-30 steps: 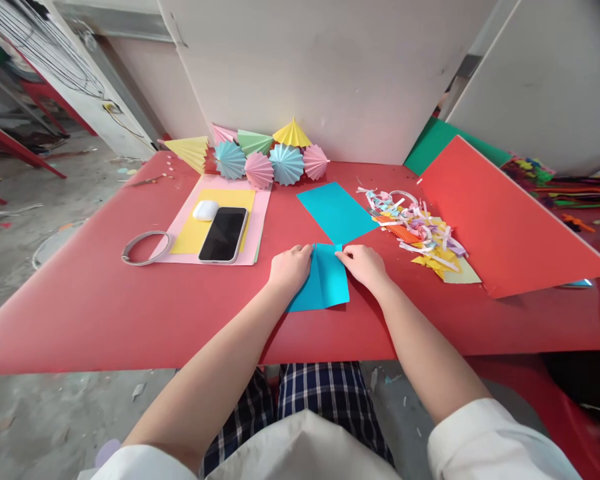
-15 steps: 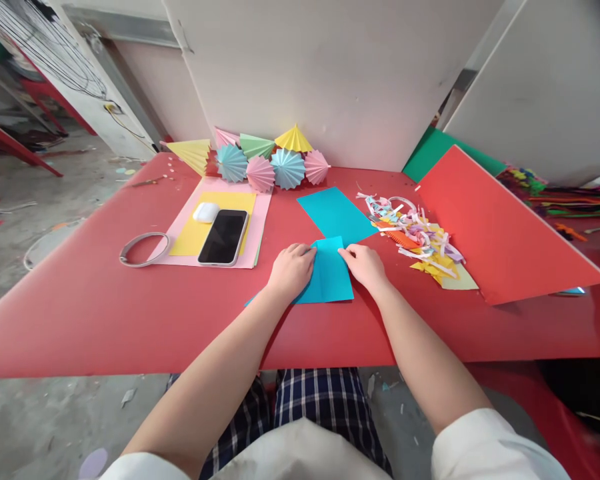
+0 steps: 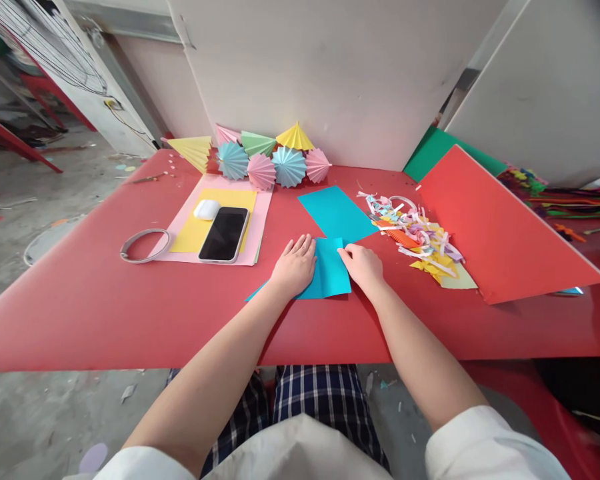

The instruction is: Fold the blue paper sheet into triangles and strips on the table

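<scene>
A blue sheet of paper (image 3: 333, 270) with a crease down it lies near the table's front edge, its right part slightly raised. My left hand (image 3: 296, 267) rests flat on its left part, fingers stretched forward, covering some of the sheet. At the right edge my right hand (image 3: 363, 265) pinches the paper between thumb and curled fingers. Just beyond lies a second blue sheet (image 3: 336, 210), flat on the table. Its near corner meets the top of the creased sheet.
Left are a phone (image 3: 224, 235), a white case (image 3: 207, 209) and a grey ring (image 3: 145, 247), near pink and yellow paper (image 3: 185, 233). Folded paper fans (image 3: 261, 172) line the back. Paper scraps (image 3: 420, 237) and a leaning red board (image 3: 505, 233) stand right.
My left hand has flattened, its fingers now stretched out over the paper. My right hand keeps its pinch at the right edge, and the sheet's right part has shifted slightly.
</scene>
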Tool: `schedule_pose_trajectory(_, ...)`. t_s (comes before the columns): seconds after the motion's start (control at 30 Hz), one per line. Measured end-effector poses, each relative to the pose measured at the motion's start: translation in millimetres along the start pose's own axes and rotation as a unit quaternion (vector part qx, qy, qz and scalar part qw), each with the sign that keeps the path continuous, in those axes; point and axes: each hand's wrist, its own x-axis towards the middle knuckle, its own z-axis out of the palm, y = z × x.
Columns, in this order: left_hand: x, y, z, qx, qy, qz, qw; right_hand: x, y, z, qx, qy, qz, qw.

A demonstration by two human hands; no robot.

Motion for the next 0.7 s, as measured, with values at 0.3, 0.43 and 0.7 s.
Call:
schedule_pose_trajectory(0.3, 0.2, 0.8, -0.1, 0.0, -0.001, -0.003, 1.0, -2.0, -1.7, 0.2, -0.007, 0.002, 0.004, 1.0)
schedule_pose_trajectory(0.43, 0.6, 0.6, 0.2, 0.001, -0.001, -0.004, 1.0, -2.5, -1.9, 0.4, -0.005, 0.004, 0.004, 1.0)
schedule_pose_trajectory(0.7, 0.2, 0.8, 1.1, 0.002, 0.001, -0.004, 1.0, -3.5, -1.7, -0.6, 0.004, 0.004, 0.005, 1.0)
